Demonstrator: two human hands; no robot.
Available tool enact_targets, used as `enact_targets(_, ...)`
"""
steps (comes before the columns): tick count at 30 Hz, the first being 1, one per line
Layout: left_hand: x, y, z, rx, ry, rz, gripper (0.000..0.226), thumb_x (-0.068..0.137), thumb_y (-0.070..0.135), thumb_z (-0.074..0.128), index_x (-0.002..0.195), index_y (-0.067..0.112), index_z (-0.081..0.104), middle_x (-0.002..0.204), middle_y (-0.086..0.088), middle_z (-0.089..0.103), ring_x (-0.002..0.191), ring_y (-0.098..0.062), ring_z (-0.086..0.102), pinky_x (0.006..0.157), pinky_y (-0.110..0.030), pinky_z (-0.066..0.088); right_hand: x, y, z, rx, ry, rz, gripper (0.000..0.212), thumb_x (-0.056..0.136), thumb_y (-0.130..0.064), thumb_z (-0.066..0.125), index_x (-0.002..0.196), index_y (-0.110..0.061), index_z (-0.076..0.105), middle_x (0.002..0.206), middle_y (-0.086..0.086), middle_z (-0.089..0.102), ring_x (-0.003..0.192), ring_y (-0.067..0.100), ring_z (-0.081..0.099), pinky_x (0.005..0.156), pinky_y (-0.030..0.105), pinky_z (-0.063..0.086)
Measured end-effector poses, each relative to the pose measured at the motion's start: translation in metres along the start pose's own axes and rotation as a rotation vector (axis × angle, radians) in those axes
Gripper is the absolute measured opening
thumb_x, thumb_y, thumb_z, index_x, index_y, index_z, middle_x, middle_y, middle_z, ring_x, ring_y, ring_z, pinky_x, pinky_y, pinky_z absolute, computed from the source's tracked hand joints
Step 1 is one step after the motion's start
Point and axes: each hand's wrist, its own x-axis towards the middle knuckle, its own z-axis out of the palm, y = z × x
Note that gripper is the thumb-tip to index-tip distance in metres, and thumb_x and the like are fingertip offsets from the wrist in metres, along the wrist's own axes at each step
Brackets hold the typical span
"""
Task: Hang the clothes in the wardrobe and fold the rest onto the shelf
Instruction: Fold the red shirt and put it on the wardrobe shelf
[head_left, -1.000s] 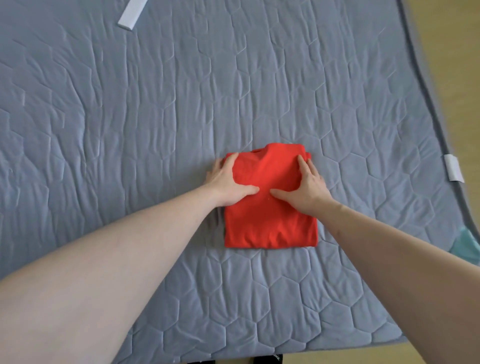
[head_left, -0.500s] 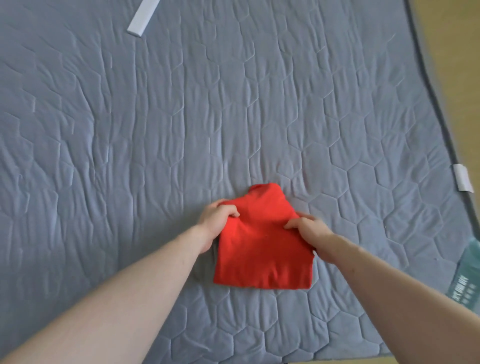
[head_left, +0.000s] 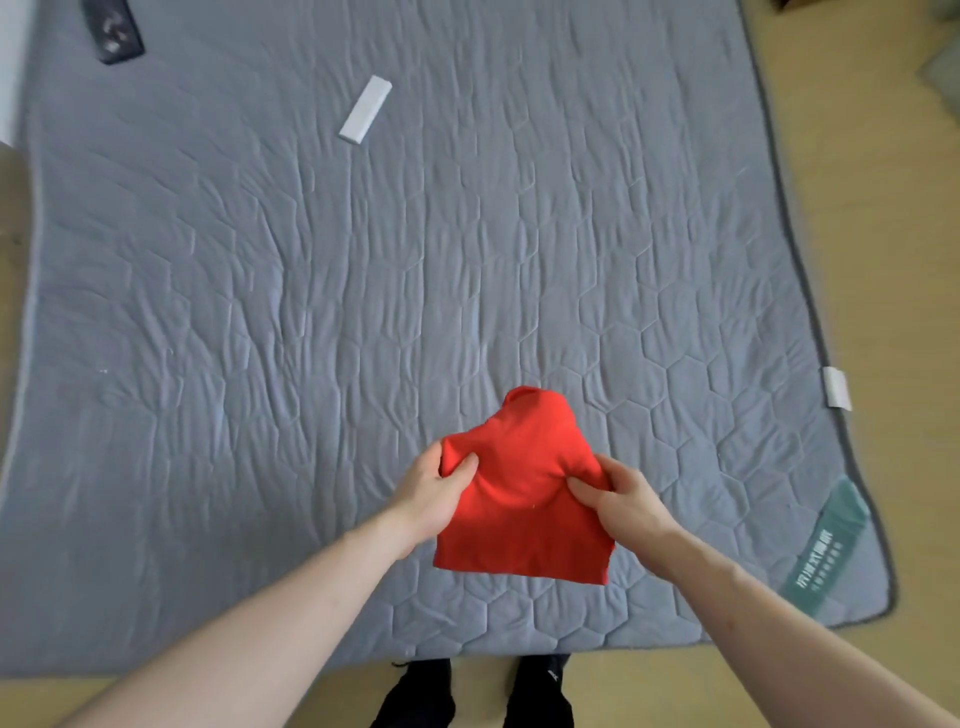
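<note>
On the grey quilted mattress (head_left: 311, 312) a white box (head_left: 365, 109) and dark object (head_left: 115, 32) were noted far off, nothing obstructing — the folded red garment (head_left: 524, 499), pressed flat earlier, was now pinched at its sides by left hand (head_left: 434, 493) and right hand (head_left: 618, 496), lifted.

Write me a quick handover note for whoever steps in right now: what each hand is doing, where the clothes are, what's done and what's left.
Left hand: grips the left edge of the folded red garment.
Right hand: grips its right edge.
The garment is folded into a small bundle, held over the near part of the grey quilted mattress; whether its lower edge touches the mattress is unclear.
Done: this garment is folded.
Left: carry it to the shelf. Neither wardrobe nor shelf is in view, and no other clothes show on the mattress.
Also on the mattress: a white box and a dark object at the far side.
</note>
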Motion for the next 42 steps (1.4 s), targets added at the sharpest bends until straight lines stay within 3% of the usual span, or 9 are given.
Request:
enact_targets(3,-0.078,0.033,-0.021,-0.055,0.015,0.009,0.011,0.103,0.035,0.059,0.112,0.036,0.066,0.109,0.015,0.076,0.106,-0.004,0.07,0.101,-0.029,0.052,-0.078,-0.033,0.009,-0.04,0.009,-0.054,0.015,0.098,-0.014,0.068,0.109,-0.023,0.073,0.098,0.0,0.079,0.088,0.01,0.074,0.074,0.02,0.057)
enact_targets(6,-0.155,0.059,-0.041,-0.087,0.034,0.038,0.011,0.104,0.033,0.057,0.112,0.034,0.065,0.109,0.011,0.076,0.105,-0.005,0.07,0.102,-0.033,0.053,-0.148,-0.064,0.014,-0.114,0.01,-0.131,0.011,0.097,-0.016,0.068,0.103,-0.024,0.073,0.087,-0.005,0.076,0.08,0.006,0.068,0.073,0.022,0.055)
enact_targets(11,-0.269,0.086,-0.07,-0.041,0.161,0.125,0.023,0.102,0.045,0.057,0.122,0.035,0.062,0.113,0.013,0.073,0.107,-0.004,0.068,0.105,-0.041,0.051,-0.232,-0.12,0.019,-0.229,-0.045,-0.274,0.02,0.095,-0.024,0.07,0.114,-0.031,0.072,0.097,-0.011,0.078,0.097,0.01,0.072,0.094,0.037,0.057)
enact_targets(14,-0.333,0.093,-0.088,-0.054,0.305,0.18,0.034,0.095,0.056,0.056,0.122,0.037,0.061,0.116,0.015,0.072,0.111,-0.003,0.066,0.106,-0.041,0.049,-0.275,-0.15,0.033,-0.296,-0.121,-0.375,0.019,0.095,-0.025,0.07,0.112,-0.033,0.072,0.096,-0.012,0.078,0.095,0.01,0.072,0.096,0.041,0.056)
enact_targets(21,-0.471,0.086,-0.136,-0.218,0.544,0.193,0.023,0.103,0.032,0.059,0.125,0.031,0.062,0.119,0.018,0.068,0.11,0.006,0.06,0.092,-0.018,0.044,-0.365,-0.201,0.098,-0.41,-0.31,-0.585,0.016,0.096,-0.023,0.07,0.108,-0.033,0.073,0.095,-0.01,0.079,0.096,0.014,0.074,0.095,0.045,0.057)
enact_targets(27,-0.541,0.056,-0.208,-0.309,0.763,0.256,0.029,0.091,0.043,0.062,0.117,0.03,0.064,0.116,0.016,0.07,0.113,0.0,0.063,0.104,-0.03,0.046,-0.419,-0.245,0.19,-0.489,-0.455,-0.732,0.017,0.096,-0.025,0.072,0.11,-0.033,0.073,0.097,-0.01,0.079,0.096,0.015,0.075,0.093,0.048,0.058)
enact_targets(33,-0.605,-0.001,-0.31,-0.339,0.957,0.311,0.034,0.09,0.043,0.061,0.12,0.026,0.064,0.119,0.011,0.07,0.115,-0.005,0.064,0.106,-0.035,0.047,-0.471,-0.276,0.327,-0.552,-0.594,-0.838,0.016,0.096,-0.026,0.071,0.109,-0.035,0.074,0.098,-0.008,0.079,0.098,0.017,0.074,0.093,0.048,0.058)
enact_targets(38,-0.661,-0.056,-0.407,-0.33,1.063,0.322,0.016,0.1,0.021,0.062,0.115,0.027,0.065,0.113,0.013,0.071,0.104,0.007,0.063,0.09,-0.012,0.045,-0.516,-0.285,0.453,-0.57,-0.676,-0.908,0.019,0.094,-0.035,0.072,0.113,-0.034,0.073,0.1,-0.011,0.078,0.098,0.011,0.073,0.095,0.048,0.057)
enact_targets(42,-0.701,-0.086,-0.482,-0.317,1.107,0.349,0.015,0.1,0.021,0.062,0.115,0.024,0.065,0.111,0.013,0.072,0.105,0.002,0.065,0.096,-0.027,0.049,-0.552,-0.298,0.535,-0.566,-0.718,-0.959,0.017,0.094,-0.037,0.071,0.111,-0.035,0.073,0.099,-0.011,0.078,0.097,0.01,0.073,0.094,0.046,0.057)
